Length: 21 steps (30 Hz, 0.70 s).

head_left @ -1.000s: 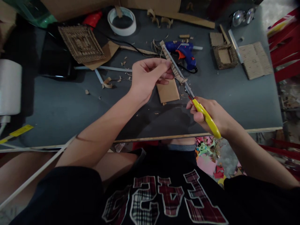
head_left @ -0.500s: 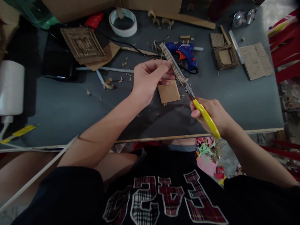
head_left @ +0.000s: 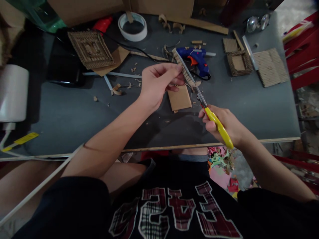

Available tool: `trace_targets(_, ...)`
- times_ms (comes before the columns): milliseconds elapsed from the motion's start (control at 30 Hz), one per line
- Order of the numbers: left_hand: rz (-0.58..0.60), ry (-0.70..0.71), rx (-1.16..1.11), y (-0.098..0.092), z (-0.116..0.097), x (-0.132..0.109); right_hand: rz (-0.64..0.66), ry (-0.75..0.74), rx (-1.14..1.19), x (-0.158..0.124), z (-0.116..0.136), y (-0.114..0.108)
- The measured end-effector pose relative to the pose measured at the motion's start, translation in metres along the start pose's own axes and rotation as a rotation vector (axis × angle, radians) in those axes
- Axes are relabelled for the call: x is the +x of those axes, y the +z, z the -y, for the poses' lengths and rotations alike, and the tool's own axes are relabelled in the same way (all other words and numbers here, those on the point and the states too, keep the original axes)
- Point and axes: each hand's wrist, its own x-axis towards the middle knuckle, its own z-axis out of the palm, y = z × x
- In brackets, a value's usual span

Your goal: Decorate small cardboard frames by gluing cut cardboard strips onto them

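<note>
My left hand [head_left: 159, 81] pinches a narrow corrugated cardboard strip [head_left: 185, 73] above the dark table. Wrapped round the yellow handles of a pair of scissors [head_left: 218, 126] is my right hand [head_left: 221, 124]. The scissor blades lie along the strip's right edge, and a curled sliver hangs near their pivot. Below the strip lies a flat brown cardboard square [head_left: 179, 99]. Just behind the blades rests a blue glue gun [head_left: 196, 58] with an orange trigger.
A tape roll [head_left: 133, 36] and a square corrugated panel [head_left: 91, 50] lie at the back left. To the right are a small cardboard box [head_left: 238, 63], a ribbed sheet [head_left: 270, 68] and glasses [head_left: 258, 23]. A white cable [head_left: 42, 187] crosses my left arm.
The view has shifted slightly. My right hand's fingers have moved a little on the scissor handles; the strip is still in my left hand.
</note>
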Motion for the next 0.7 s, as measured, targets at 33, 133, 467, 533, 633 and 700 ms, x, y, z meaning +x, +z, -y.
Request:
trace_targets(33,0.013,-0.001,-0.004,0.0002,-0.0003,-0.0007,0.009,-0.008,0.016,-0.0004,0.0009,-0.0004)
trace_targets(133,0.02,-0.03,0.027,0.0017,-0.0016,-0.0033,0.022,-0.018,0.044,-0.0012,0.0028,-0.001)
trace_targets(467,-0.004,-0.053,0.043,0.0051,-0.0037,-0.0039,0.029,0.087,0.002,0.0017,0.0067,-0.0019)
trace_targets(533,-0.014,-0.062,0.04,0.0058,-0.0037,-0.0044,0.033,0.1,-0.012,0.0015,0.0074,-0.0025)
trace_targets(633,-0.03,-0.074,0.035,0.0069,-0.0031,-0.0052,0.027,0.101,-0.036,0.0005,0.0071,-0.0028)
trace_targets(700,-0.036,-0.071,0.03,0.0075,-0.0021,-0.0053,0.015,0.091,-0.042,0.0003,0.0067,-0.0027)
